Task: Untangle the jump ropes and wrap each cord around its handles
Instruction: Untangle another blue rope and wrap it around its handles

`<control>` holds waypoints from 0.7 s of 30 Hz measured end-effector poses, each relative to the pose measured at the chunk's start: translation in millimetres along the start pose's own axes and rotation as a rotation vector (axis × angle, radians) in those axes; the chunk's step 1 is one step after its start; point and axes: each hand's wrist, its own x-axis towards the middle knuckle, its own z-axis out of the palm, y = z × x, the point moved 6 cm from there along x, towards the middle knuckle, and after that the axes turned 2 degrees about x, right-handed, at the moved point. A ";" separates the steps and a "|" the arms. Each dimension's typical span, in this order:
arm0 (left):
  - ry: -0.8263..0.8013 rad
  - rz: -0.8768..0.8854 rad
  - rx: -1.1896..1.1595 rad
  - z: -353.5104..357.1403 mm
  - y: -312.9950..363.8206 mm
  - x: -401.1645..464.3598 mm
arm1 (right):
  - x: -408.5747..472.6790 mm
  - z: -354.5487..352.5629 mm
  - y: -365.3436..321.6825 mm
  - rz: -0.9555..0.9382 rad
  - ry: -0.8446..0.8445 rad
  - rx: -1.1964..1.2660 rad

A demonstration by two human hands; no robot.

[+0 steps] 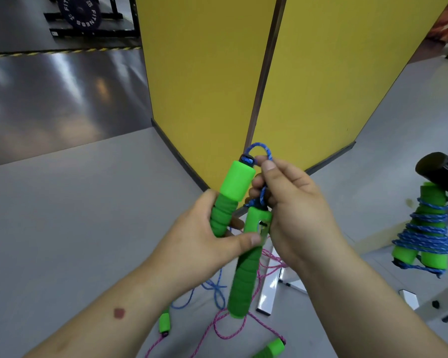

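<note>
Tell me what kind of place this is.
Probably a gym or fitness room. A dark weight plate printed FITNESS sits on a rack at the top left, yellow padded wall panels stand behind, and jump ropes lie about, one wrapped bundle hanging at the right.

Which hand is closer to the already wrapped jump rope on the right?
Right. The right hand pinches the blue cord nearer the wrapped jump rope; the left hand, holding both green handles, is farther.

Two green handles (239, 228) sit in the hands, two more lie on the floor below them, and one wrapped pair (424, 233) stands to their right.
</note>
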 end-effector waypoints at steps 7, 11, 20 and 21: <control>-0.013 -0.045 0.088 9.7 1.5 -3.9 | 0.9 -5.1 1.2 0.079 0.110 0.328; -0.005 -0.036 0.157 11.8 3.8 -5.1 | 1.6 -7.1 0.1 0.060 0.151 0.415; -0.002 -0.007 0.270 12.8 2.0 -6.7 | 6.5 -14.0 -0.8 0.020 0.212 0.383; -0.007 0.002 0.263 12.4 1.5 -6.2 | 6.2 -13.7 -2.3 0.002 0.203 0.296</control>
